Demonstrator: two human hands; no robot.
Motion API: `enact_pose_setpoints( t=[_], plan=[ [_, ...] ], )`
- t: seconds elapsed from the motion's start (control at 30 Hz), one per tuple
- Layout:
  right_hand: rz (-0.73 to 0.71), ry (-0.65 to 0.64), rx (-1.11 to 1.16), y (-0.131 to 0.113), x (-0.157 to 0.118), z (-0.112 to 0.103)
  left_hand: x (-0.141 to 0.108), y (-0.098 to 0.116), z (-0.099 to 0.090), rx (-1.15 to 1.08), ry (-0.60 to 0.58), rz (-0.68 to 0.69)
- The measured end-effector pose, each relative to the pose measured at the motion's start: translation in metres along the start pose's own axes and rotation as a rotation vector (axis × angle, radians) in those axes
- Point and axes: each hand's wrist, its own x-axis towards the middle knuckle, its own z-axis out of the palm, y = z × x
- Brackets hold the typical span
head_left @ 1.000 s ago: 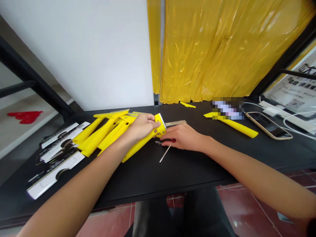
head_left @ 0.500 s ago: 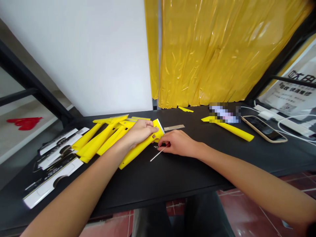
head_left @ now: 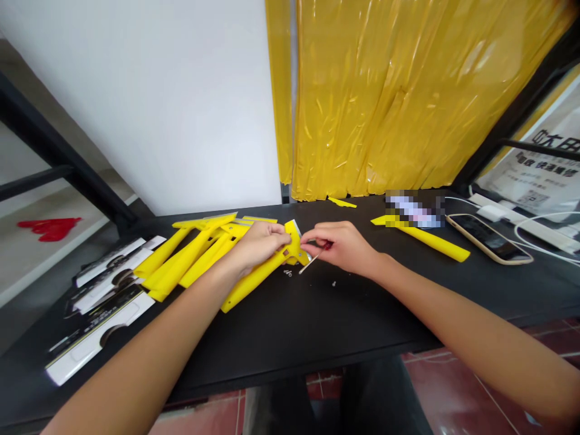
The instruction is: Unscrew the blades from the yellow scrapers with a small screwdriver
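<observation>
Under the curled fingers of the left hand (head_left: pixel 261 246), a yellow scraper (head_left: pixel 254 283) is gripped near its head; beside it the right hand (head_left: pixel 344 246) brings fingers nearly together, screwdriver (head_left: pixel 310 264) tucked in. Firm left pressure should prevent slips; avoid scattering loose screws (head_left: pixel 287 273) below the fingers.

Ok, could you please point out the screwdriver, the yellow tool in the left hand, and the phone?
Screwdriver (head_left: pixel 309 264), head view: on its metal shaft.
Yellow tool (head_left: pixel 259 277), head view: on its handle.
Phone (head_left: pixel 492 238), head view: on its dark screen.
</observation>
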Motion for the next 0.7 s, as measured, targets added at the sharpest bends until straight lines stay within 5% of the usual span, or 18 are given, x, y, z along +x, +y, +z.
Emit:
enact_pose_setpoints(
  t=[0.33, 0.6, 0.7],
  plan=[
    [-0.082, 0.204, -0.111, 0.004, -0.001, 0.002, -0.011, 0.009, 0.003, -0.131, -0.167, 0.03],
    [-0.121, 0.204, -0.123, 0.002, -0.002, -0.003, -0.015, 0.011, 0.001, -0.096, -0.166, 0.139],
    [-0.129, 0.085, -0.078, 0.0, 0.0, -0.014, -0.018, 0.01, 0.007, -0.055, -0.162, 0.144]
  ],
)
